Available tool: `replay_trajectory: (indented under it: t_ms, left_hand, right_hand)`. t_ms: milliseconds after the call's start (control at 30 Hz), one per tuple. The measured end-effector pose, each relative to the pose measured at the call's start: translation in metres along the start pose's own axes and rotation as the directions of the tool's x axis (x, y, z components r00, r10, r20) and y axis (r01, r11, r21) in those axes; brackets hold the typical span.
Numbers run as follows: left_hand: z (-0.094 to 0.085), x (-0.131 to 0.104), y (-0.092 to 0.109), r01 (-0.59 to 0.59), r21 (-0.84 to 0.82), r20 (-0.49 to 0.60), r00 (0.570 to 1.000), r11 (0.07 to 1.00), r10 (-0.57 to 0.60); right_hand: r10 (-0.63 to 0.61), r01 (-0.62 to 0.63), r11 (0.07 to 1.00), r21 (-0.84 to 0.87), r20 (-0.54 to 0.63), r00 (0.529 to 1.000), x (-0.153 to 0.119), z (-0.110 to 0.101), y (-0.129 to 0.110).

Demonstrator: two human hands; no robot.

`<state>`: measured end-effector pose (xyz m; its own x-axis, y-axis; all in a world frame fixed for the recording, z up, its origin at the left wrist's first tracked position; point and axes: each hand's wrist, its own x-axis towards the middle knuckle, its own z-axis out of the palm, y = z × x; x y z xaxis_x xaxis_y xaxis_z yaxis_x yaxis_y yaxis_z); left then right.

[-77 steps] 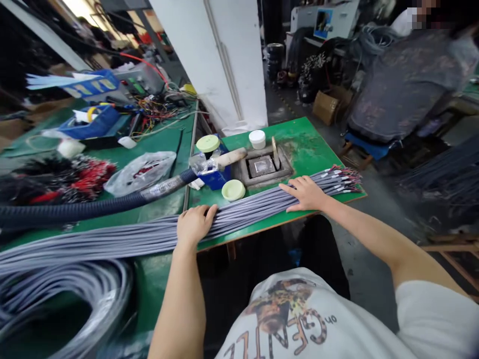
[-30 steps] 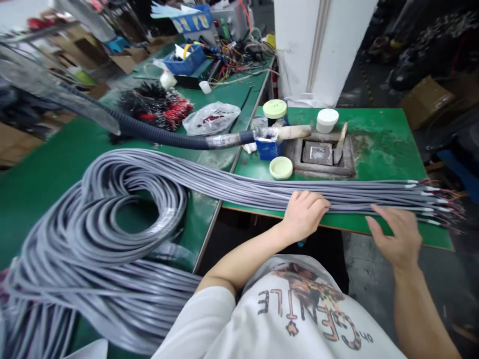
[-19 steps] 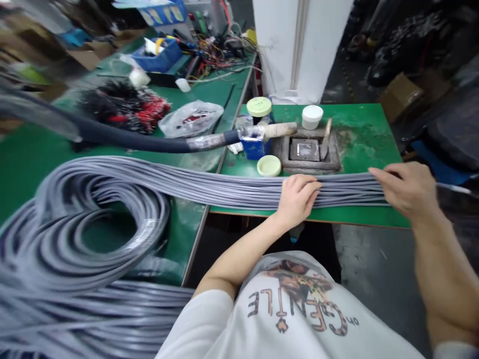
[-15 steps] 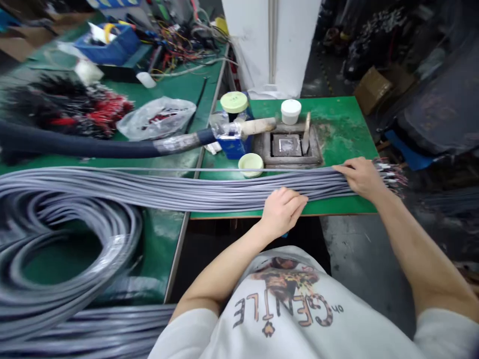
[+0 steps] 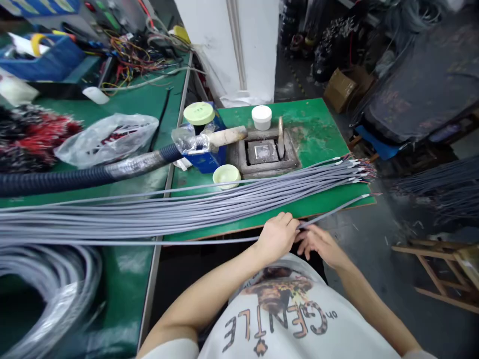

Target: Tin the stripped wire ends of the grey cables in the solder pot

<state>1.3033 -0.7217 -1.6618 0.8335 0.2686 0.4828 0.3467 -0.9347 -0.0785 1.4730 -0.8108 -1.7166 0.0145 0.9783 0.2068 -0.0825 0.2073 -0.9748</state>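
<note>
One grey cable (image 5: 335, 211) is parted from the bundle and runs along the table's front edge, its stripped end with a white band pointing right. My left hand (image 5: 277, 238) is closed around this cable in front of my shirt. Just right of it, my right hand (image 5: 322, 244) pinches the same cable between thumb and forefinger, the other fingers curled loosely below. Behind both hands lies the bundle of grey cables (image 5: 209, 209), fanned out across the green table (image 5: 318, 117), with thin wires showing at the right ends.
A solder pot (image 5: 264, 152) with a wooden-looking stick sits behind the bundle. Around it are a white tub (image 5: 262, 117), a pale lid (image 5: 226, 175) and a black hose (image 5: 142, 167) with a taped nozzle. Coiled cables (image 5: 71, 294) lie at left. A wooden stool (image 5: 437, 269) stands right.
My right hand has left the bundle's right end and come beside my left hand. One cable is now drawn apart toward me, and the bundle's ends are fanned. The view has shifted right.
</note>
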Motion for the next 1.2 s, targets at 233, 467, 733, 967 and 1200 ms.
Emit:
replay_trajectory:
  t_ms: [233,467,733,967,1200]
  left_hand:
    - [-0.009,-0.018,0.006,0.043,-0.415,0.099,0.995,0.909,-0.002]
    - [-0.050,-0.008,-0.004,0.115,-0.987,0.052,0.892,0.113,-0.450]
    - [-0.052,-0.020,-0.021,-0.072,-0.996,-0.017,0.760,-0.059,-0.649]
    - [-0.046,-0.010,-0.014,-0.029,-0.998,-0.058,0.773,0.056,-0.632]
    - [-0.050,-0.003,-0.016,-0.037,-0.992,0.043,0.805,-0.122,-0.592]
  right_hand:
    - [-0.469,0.421,0.880,-0.220,-0.539,0.700,-0.012,-0.019,-0.056]
    - [-0.296,0.323,0.603,-0.729,0.171,0.940,0.009,0.042,-0.068]
    - [-0.212,0.323,0.542,-0.776,0.246,0.946,0.031,0.049,-0.067]
    - [-0.263,0.326,0.600,-0.730,0.205,0.943,0.033,0.056,-0.069]
    - [-0.319,0.336,0.856,-0.393,0.109,0.941,0.045,0.045,-0.056]
